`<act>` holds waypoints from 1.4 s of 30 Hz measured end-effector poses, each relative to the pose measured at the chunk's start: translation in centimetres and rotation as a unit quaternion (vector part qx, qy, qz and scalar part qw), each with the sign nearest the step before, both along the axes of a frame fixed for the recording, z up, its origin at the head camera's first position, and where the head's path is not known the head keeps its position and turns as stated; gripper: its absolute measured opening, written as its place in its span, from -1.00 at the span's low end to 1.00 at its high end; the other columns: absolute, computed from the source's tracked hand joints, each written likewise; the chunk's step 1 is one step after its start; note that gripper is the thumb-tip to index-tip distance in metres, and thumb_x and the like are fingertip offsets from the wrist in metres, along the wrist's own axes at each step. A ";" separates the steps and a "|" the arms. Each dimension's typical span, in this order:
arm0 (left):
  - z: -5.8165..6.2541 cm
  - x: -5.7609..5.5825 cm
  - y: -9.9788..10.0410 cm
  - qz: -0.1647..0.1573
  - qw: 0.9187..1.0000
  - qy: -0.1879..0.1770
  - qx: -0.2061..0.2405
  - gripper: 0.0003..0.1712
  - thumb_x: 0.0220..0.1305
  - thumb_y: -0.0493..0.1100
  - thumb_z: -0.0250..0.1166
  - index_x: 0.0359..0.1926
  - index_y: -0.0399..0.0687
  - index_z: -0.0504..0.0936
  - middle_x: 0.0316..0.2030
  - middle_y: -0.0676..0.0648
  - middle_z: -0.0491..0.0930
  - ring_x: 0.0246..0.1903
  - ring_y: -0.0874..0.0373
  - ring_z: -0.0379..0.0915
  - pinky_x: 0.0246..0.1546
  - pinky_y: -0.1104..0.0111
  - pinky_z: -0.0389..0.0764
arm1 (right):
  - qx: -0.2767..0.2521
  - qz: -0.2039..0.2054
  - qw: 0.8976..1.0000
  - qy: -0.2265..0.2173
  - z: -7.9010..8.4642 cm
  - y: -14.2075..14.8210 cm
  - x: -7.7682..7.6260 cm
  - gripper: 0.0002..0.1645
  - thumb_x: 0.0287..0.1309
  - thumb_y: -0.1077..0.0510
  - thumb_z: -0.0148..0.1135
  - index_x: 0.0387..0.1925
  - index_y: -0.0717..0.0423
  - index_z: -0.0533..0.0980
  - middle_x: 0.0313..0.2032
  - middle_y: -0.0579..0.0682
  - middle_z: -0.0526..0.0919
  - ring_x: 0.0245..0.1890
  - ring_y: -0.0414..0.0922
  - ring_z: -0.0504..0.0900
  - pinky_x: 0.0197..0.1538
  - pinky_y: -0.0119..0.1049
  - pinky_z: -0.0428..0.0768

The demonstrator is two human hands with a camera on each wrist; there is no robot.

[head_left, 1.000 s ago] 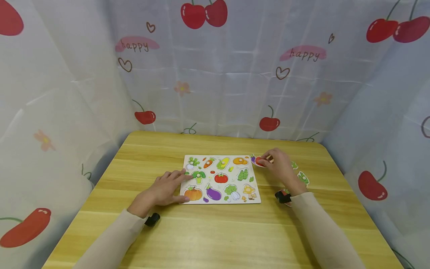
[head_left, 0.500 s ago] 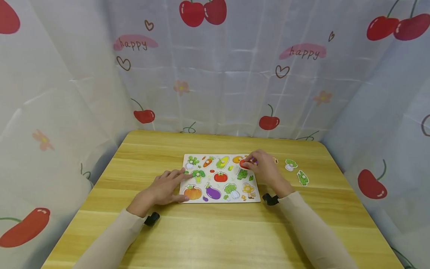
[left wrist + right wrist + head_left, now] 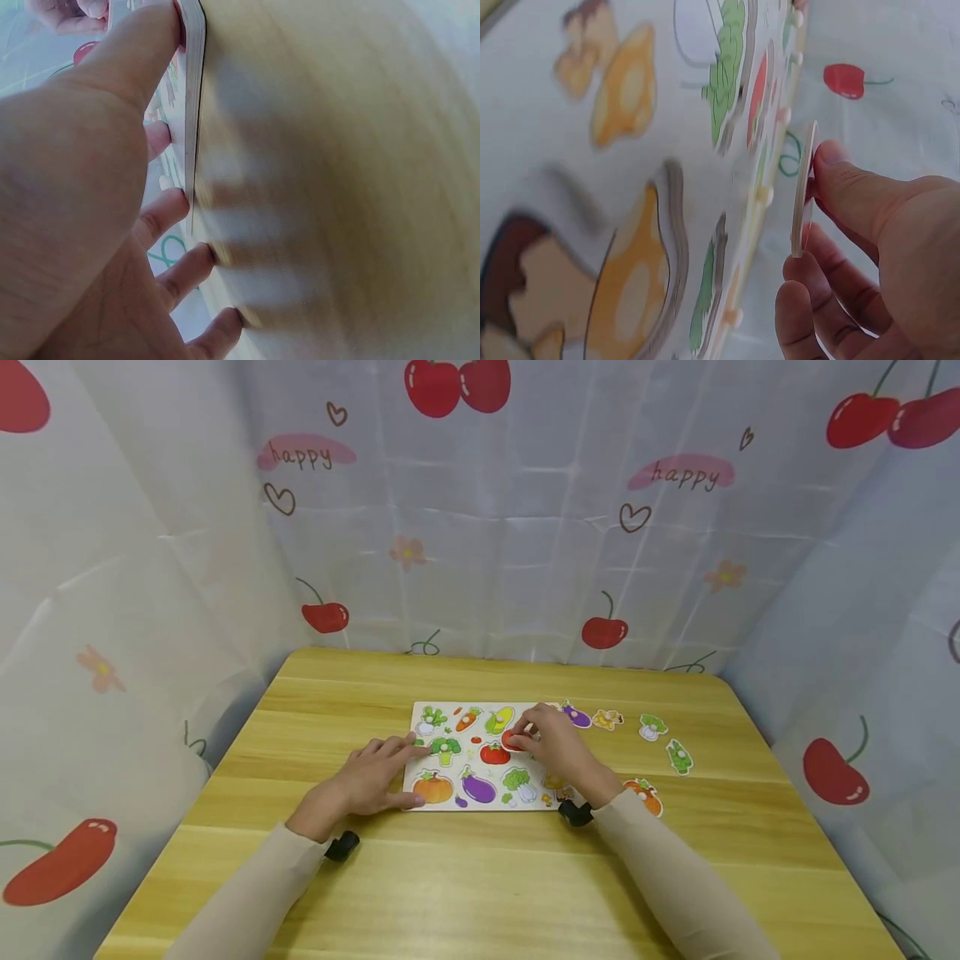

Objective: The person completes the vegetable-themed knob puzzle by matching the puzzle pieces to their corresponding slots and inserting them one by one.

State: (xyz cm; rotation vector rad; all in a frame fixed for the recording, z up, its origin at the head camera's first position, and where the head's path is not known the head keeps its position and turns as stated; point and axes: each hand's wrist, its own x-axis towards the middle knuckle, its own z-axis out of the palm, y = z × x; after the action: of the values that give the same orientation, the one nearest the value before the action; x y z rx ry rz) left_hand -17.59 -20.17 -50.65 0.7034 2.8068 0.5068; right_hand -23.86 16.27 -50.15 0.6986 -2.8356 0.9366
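The vegetable puzzle board (image 3: 501, 802) lies flat on the table. My left hand (image 3: 367, 779) rests at its left edge, fingers spread, with the thumb on the near corner. In the left wrist view, the left thumb (image 3: 139, 56) lies against the board's edge (image 3: 193, 112). My right hand (image 3: 557, 745) pinches a tomato puzzle piece (image 3: 510, 742) above the board, close to the printed tomato (image 3: 494, 754). Seen edge-on in the right wrist view, the tomato piece (image 3: 803, 199) is held between thumb and fingers, apart from the board.
Loose pieces lie right of the board: an eggplant (image 3: 577, 716), a mushroom (image 3: 607, 719), a bok choy (image 3: 652, 727), a green vegetable (image 3: 679, 757) and a pumpkin (image 3: 647, 797), partly behind the right sleeve. Knobbed broccoli (image 3: 446, 748) and corn (image 3: 498, 720) pieces sit in the board.
The right hand has carried the tomato piece leftward from beside the board's far right corner to over its middle. Loose pieces behind it came into view. The left hand stays in place.
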 end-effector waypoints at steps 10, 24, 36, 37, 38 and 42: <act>0.0 0.0 0.1 -0.004 1.000 0.002 0.001 -0.01 0.57 0.34 0.51 0.81 0.17 0.38 0.85 -0.28 0.20 0.60 -0.45 0.34 0.53 -0.55 0.40 | 0.007 0.014 1.000 -0.012 -0.7 -2.1 0.2 -0.85 0.47 0.04 0.66 -0.18 0.01 0.84 -0.07 -0.01 0.79 -0.06 -0.06 0.71 0.06 -0.13 0.73; 0.0 -0.1 0.1 -0.002 1.000 0.003 -0.001 -0.01 0.58 0.35 0.50 0.81 0.18 0.37 0.85 -0.28 0.19 0.60 -0.45 0.33 0.54 -0.54 0.39 | 0.017 0.015 0.999 -0.027 -1.0 -3.4 0.6 -0.87 0.51 0.07 0.64 -0.20 -0.01 0.82 -0.12 -0.03 0.77 -0.17 -0.14 0.67 -0.04 -0.20 0.71; 0.1 0.1 0.1 0.001 1.000 0.000 -0.001 -0.01 0.57 0.34 0.51 0.81 0.17 0.37 0.85 -0.28 0.19 0.61 -0.45 0.33 0.54 -0.56 0.39 | 0.027 0.013 0.999 -0.035 -0.8 -3.8 0.8 -0.89 0.51 0.07 0.63 -0.17 -0.01 0.84 -0.11 -0.04 0.76 -0.14 -0.14 0.69 -0.01 -0.18 0.71; 0.0 0.1 0.1 0.001 1.000 0.000 -0.002 -0.01 0.57 0.34 0.51 0.81 0.17 0.37 0.85 -0.28 0.19 0.61 -0.45 0.33 0.54 -0.56 0.39 | 0.028 0.013 0.999 -0.036 -0.8 -3.8 0.8 -0.89 0.51 0.07 0.63 -0.17 -0.01 0.84 -0.11 -0.04 0.76 -0.14 -0.14 0.69 0.00 -0.18 0.71; 0.0 0.1 0.1 0.001 1.000 0.000 -0.001 -0.01 0.58 0.34 0.51 0.81 0.17 0.37 0.85 -0.28 0.19 0.61 -0.45 0.33 0.54 -0.55 0.39 | 0.028 0.013 0.999 -0.036 -0.8 -3.8 0.9 -0.89 0.51 0.07 0.63 -0.17 -0.01 0.84 -0.12 -0.04 0.75 -0.14 -0.14 0.70 -0.01 -0.18 0.72; -0.2 0.0 0.0 -0.001 1.000 0.001 -0.001 -0.01 0.58 0.34 0.51 0.81 0.16 0.37 0.85 -0.29 0.19 0.61 -0.46 0.33 0.54 -0.56 0.39 | 0.028 0.010 0.999 -0.036 -0.8 -3.9 0.9 -0.89 0.50 0.07 0.64 -0.19 -0.02 0.84 -0.12 -0.04 0.74 -0.13 -0.13 0.72 -0.02 -0.19 0.73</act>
State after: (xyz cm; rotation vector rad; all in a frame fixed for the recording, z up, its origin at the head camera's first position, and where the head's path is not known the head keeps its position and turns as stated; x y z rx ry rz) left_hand -17.60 -20.13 -50.83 0.7057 2.8084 0.5036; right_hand -22.98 12.38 -50.92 0.7143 -2.9333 0.9050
